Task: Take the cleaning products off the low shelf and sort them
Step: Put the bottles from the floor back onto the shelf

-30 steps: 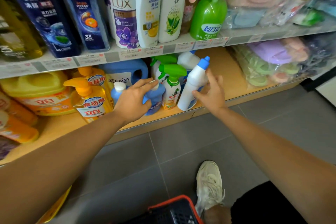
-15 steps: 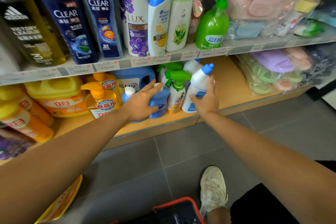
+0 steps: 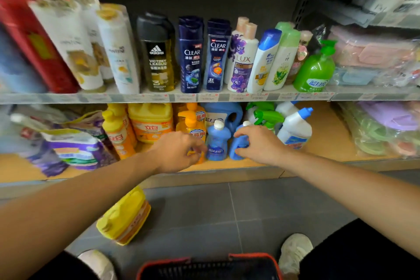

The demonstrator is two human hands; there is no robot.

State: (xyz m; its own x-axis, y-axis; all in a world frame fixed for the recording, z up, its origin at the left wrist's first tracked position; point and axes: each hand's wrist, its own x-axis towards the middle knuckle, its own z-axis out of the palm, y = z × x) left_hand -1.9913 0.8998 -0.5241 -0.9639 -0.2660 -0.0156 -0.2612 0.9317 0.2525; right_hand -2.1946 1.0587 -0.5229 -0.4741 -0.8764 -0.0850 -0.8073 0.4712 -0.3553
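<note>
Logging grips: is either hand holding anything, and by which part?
Right hand grips the right blue bottle round its waist. Left hand is at the left blue bottle; hold unclear.

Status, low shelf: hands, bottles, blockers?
Right hand grips right small blue bottle, standing on low shelf. Left hand curled at left small blue bottle, grip unclear. Orange pump bottle tight beside it.

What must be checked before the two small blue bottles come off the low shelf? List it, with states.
1. Grip of right hand on right blue bottle: ok, thumb and fingers wrap it.
2. Grip of left hand on left blue bottle: cannot tell, fingers blurred beside it.
3. Both caps on, bottles upright: ok.
4. Room between white bottle and right hand: cannot tell, it stands close behind.
5. Open basket below: ok, in view.
</note>
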